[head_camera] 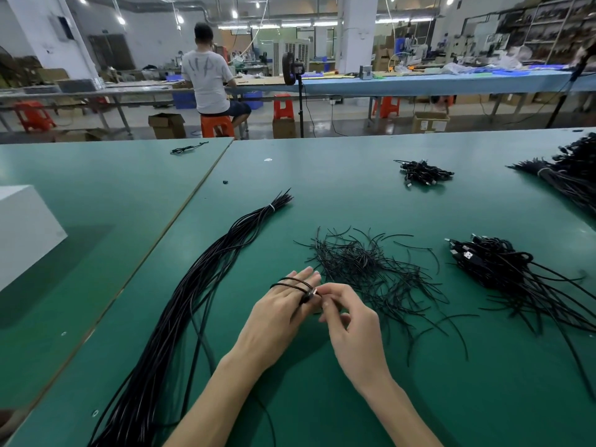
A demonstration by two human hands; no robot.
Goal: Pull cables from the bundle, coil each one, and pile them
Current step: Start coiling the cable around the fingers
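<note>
A long bundle of black cables [180, 311], tied with a white band near its far tip, runs from the bottom left toward the table's middle. My left hand [277, 314] has a black cable [292, 283] looped around its outstretched fingers. My right hand [348, 317] pinches that cable's plug end [308, 295] against the left fingers. A heap of short black twist ties [364, 266] lies just beyond my hands. A pile of coiled cables [483, 262] with USB plugs sits to the right, with loose ends trailing toward the near edge.
A smaller pile of coiled cables [422, 172] lies farther back, and another cable bundle [567, 179] at the far right. A white box [25, 227] stands at the left on the green table [322, 398]. A person sits on an orange stool [216, 125] at a far bench.
</note>
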